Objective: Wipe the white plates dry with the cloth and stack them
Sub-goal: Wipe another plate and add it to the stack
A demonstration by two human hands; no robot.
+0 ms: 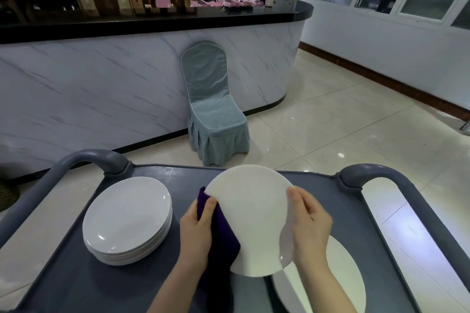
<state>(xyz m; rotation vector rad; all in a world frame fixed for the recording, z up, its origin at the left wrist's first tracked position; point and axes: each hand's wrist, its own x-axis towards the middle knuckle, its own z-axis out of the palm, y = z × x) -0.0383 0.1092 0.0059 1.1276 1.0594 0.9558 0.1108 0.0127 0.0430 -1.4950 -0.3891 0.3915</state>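
I hold one white plate (250,218) tilted up above the grey cart top (157,284). My right hand (309,223) grips its right rim. My left hand (197,229) presses a dark purple cloth (223,239) against the plate's left edge, and the cloth hangs down below my hand. A stack of several white plates (127,218) stands on the cart to the left. Another white plate (338,279) lies on the cart at the lower right, partly hidden by my right forearm and the held plate.
The cart has raised grey handles at the far left (96,160) and far right (376,173). A chair in a grey-blue cover (213,114) stands beyond the cart against a marble-fronted counter (101,89). Tiled floor (356,124) spreads to the right.
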